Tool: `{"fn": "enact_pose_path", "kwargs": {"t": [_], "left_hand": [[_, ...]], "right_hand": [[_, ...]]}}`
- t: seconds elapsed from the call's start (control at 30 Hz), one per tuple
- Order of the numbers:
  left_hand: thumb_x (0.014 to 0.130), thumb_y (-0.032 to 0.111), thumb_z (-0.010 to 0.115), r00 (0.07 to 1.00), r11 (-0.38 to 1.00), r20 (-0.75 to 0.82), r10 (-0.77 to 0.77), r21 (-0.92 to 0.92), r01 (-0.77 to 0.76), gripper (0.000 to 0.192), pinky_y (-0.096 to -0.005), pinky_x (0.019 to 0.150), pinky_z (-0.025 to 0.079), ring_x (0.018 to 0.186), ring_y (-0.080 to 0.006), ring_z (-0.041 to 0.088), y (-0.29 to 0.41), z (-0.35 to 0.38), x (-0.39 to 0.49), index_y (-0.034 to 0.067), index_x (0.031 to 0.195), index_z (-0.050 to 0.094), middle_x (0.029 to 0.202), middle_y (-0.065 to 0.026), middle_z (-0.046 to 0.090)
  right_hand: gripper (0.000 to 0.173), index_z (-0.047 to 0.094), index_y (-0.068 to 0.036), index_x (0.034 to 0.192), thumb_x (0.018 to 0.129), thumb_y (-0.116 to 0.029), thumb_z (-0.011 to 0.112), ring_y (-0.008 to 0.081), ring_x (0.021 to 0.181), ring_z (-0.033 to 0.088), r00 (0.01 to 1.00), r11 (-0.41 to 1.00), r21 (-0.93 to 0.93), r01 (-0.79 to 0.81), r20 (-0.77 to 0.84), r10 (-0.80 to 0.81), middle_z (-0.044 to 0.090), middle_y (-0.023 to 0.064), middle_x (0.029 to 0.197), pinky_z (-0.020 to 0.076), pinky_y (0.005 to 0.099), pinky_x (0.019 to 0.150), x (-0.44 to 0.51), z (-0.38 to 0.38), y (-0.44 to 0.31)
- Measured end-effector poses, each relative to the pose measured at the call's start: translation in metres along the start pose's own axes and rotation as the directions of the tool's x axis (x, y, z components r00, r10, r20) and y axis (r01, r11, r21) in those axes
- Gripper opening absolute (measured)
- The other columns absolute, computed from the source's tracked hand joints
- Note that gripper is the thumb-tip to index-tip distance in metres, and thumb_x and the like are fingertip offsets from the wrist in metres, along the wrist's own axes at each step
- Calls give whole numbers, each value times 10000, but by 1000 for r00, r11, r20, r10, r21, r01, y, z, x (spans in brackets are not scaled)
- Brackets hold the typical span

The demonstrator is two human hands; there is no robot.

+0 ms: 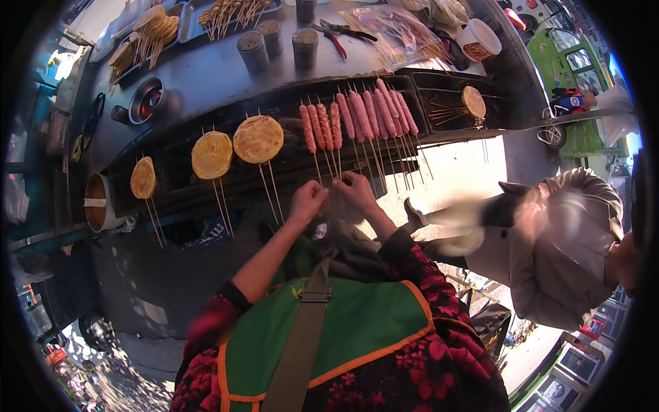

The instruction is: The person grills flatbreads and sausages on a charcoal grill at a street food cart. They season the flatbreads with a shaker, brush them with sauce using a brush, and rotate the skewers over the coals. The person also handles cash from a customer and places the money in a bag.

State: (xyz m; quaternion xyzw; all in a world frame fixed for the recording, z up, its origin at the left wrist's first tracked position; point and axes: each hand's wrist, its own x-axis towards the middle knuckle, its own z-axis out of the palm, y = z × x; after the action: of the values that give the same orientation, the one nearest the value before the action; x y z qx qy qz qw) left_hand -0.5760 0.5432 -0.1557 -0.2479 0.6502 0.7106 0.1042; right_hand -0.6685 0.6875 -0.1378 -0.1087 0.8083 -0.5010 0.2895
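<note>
My left hand (308, 202) pinches the lower end of a bamboo skewer (317, 169) that carries a scored sausage (307, 129). Close beside it, my right hand (356, 191) has its thumb and fingers on the ends of neighbouring skewers; exactly how many it holds is hidden. Several scored, browned sausages lie side by side across the long charcoal grill (175, 116). To their right is a tight group of smooth pink sausages (382, 109) on skewers. Round flat cakes (258, 139), each on two sticks, rest over the grill to the left.
Behind the grill, a metal counter (206, 67) holds shaker tins (305, 47), red-handled pliers (337, 44), a metal bowl (147, 100) and trays of skewered food (154, 31). A white tub (479, 38) stands at the back right. A person in a beige jacket (561, 252) is close on the right.
</note>
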Motion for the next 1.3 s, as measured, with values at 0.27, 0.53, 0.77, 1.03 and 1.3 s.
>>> {"fn": "enact_pose_path", "kwargs": {"t": [0.27, 0.53, 0.77, 1.03, 1.3], "left_hand": [[905, 171, 600, 994, 996, -64, 87, 23, -86, 168, -237, 416, 393, 509, -94, 568, 7, 13, 6, 42, 824, 528, 626, -21, 605], [868, 177, 619, 991, 994, -74, 108, -24, -110, 180, -297, 440, 447, 547, -133, 594, 15, 17, -1, 20, 825, 543, 645, -65, 601], [850, 240, 638, 995, 999, -92, 45, -26, -48, 355, -331, 605, 509, 669, -212, 640, 25, 16, -20, 25, 1113, 534, 785, -113, 636], [876, 142, 591, 613, 811, -552, 565, 508, -290, 363, -347, 831, 473, 1010, -270, 592, 22, -144, -129, 44, 1217, 510, 1138, -145, 579], [983, 285, 474, 875, 904, -480, -59, -398, -157, 358, -252, 775, 476, 929, -142, 594, -45, -196, -113, 70, 1268, 454, 1065, -81, 602]], "right_hand": [[257, 633, 9, 1001, 859, -204, 657, 88, 554, 543, 997, 986, -164, -8, 73, 21, 626, 46, 703, 447, 259, 490, 2, -15, -15], [333, 620, -26, 1126, 863, -230, 644, 197, 772, 646, 990, 974, -221, -53, 116, 81, 678, 139, 914, 523, 321, 652, 2, -58, -82], [297, 609, -18, 1130, 906, -212, 612, 102, 650, 558, 979, 910, -390, 142, 193, -70, 630, 48, 822, 458, 254, 524, 49, -51, -161], [203, 641, 4, 928, 897, -192, 602, 94, 574, 517, 931, 801, -509, 316, 330, -158, 591, 28, 668, 425, 264, 548, 39, 22, -242], [315, 641, 15, 817, 864, -294, 597, 258, 581, 596, 940, 792, -528, 305, 300, -162, 601, 140, 631, 459, 366, 588, 64, 66, -221]]}}
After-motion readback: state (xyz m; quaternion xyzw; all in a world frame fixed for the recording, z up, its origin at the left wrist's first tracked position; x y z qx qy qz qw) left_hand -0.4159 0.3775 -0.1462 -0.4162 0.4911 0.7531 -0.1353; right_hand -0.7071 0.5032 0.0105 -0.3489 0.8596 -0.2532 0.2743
